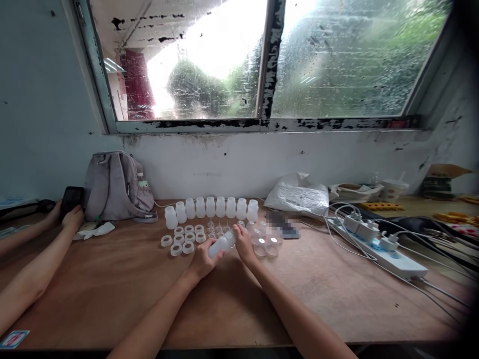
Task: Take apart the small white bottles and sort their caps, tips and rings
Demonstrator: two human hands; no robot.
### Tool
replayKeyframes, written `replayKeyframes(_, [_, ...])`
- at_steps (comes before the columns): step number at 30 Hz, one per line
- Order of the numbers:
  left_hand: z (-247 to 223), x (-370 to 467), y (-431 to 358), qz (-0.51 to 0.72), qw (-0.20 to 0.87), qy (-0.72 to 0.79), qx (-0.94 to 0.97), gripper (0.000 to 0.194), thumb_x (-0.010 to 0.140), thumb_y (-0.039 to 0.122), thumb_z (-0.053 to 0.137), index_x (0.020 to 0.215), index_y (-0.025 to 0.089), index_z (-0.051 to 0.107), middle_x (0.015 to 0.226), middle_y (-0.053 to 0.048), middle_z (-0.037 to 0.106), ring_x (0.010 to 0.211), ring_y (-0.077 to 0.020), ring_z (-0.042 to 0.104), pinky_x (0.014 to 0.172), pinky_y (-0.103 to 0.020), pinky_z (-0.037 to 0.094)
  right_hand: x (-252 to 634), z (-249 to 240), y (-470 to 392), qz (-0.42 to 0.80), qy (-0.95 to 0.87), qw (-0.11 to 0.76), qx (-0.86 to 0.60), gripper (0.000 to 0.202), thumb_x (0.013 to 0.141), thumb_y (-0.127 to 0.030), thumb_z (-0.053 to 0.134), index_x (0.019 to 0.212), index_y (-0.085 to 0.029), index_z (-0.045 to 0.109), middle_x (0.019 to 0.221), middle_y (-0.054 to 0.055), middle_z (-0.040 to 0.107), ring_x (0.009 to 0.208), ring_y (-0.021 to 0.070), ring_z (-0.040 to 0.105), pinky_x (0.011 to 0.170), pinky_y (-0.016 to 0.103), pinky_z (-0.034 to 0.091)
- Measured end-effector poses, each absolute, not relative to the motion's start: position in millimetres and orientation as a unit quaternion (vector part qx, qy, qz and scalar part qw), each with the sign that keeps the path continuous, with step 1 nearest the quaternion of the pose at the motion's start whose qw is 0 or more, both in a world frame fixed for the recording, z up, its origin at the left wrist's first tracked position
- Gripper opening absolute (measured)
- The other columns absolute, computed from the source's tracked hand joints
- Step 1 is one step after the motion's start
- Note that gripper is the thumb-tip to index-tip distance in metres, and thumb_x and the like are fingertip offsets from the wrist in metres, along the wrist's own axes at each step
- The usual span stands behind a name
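Observation:
My left hand [203, 260] is wrapped round the body of a frosted white baby bottle [219, 247], held tilted with its top toward the right. At that top end, the fingers of my right hand [244, 245] close round a clear part, mostly hidden by them. Behind stands a curved row of white bottle bodies [200, 207]. White screw rings [176, 249] lie to the left of my left hand. Clear nipples [211, 230] sit in the middle, partly hidden by my hands. Clear domed caps [272, 247] are grouped just right of my right hand.
Another person's hands [73, 217] hold a black phone [71, 199] at the left, near a grey backpack [116, 187]. A silver plastic bag [299, 194] lies by the wall. On the right, a white power strip [389, 254] carries plugs and loose cables. A blurred dark object [290, 229] lies behind the caps.

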State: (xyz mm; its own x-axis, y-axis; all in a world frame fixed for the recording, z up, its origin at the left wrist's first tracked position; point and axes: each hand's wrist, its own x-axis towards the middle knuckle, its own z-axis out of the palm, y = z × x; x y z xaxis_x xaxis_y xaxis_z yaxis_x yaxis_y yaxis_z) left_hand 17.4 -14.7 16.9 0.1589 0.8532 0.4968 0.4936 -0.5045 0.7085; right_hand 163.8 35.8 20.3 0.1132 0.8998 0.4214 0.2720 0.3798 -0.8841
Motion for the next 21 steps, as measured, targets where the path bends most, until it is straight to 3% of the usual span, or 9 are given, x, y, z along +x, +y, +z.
replayKeyframes(5, [21.3, 3.8, -9.0, 0.439, 0.206, 0.471, 0.737, 0.033, 0.074, 0.039, 0.048, 0.099, 0.02, 0.056, 0.087, -0.007, 0.063, 0.079, -0.022, 0.057, 0.07, -0.03, 0.041, 150.0, 22.5, 30.8, 0.464, -0.557, 0.566, -0.393, 0.035, 0.079, -0.053, 0.03, 0.072, -0.02, 0.041, 0.05, -0.006, 0.031, 0.038, 0.0077, 0.033, 0.036, 0.02, 0.03])
replayKeyframes(9, [21.7, -4.8, -3.8, 0.445, 0.254, 0.464, 0.723, 0.034, 0.074, 0.04, 0.048, 0.099, 0.018, 0.055, 0.085, -0.006, 0.062, 0.077, -0.02, 0.057, 0.069, -0.028, 0.041, 145.4, 31.8, 23.4, 0.534, -0.561, 0.542, -0.327, 0.036, 0.075, -0.05, 0.042, 0.088, -0.018, 0.049, 0.056, -0.005, 0.038, 0.041, 0.0061, 0.04, 0.036, 0.018, 0.033])
replayKeyframes(15, [16.6, -3.6, 3.3, 0.49, 0.254, 0.452, 0.701, 0.031, 0.074, 0.042, 0.049, 0.092, 0.016, 0.053, 0.078, -0.003, 0.058, 0.07, -0.0165, 0.053, 0.063, -0.026, 0.041, 149.9, 35.5, 22.7, 0.54, -0.558, 0.533, -0.336, 0.044, 0.072, -0.049, 0.046, 0.104, -0.019, 0.046, 0.068, -0.002, 0.046, 0.043, 0.0061, 0.046, 0.036, 0.018, 0.036])
replayKeyframes(18, [20.6, -14.8, 9.1, 0.54, 0.187, 0.494, 0.655, 0.027, 0.074, 0.043, 0.048, 0.082, 0.018, 0.052, 0.069, -0.001, 0.054, 0.066, -0.0158, 0.052, 0.062, -0.025, 0.04, 150.7, 27.9, 27.8, 0.51, -0.563, 0.541, -0.361, 0.042, 0.073, -0.05, 0.044, 0.099, -0.017, 0.048, 0.065, -0.003, 0.045, 0.04, 0.0058, 0.044, 0.034, 0.018, 0.035])
replayKeyframes(21, [29.3, -43.2, 20.1, 0.623, 0.088, 0.53, 0.569, 0.026, 0.074, 0.044, 0.047, 0.082, 0.019, 0.05, 0.076, -0.002, 0.053, 0.073, -0.0163, 0.052, 0.068, -0.026, 0.04, 150.5, 18.3, 32.9, 0.472, -0.583, 0.538, -0.384, 0.038, 0.074, -0.049, 0.043, 0.093, -0.017, 0.049, 0.06, -0.004, 0.044, 0.036, 0.0055, 0.041, 0.032, 0.018, 0.033])
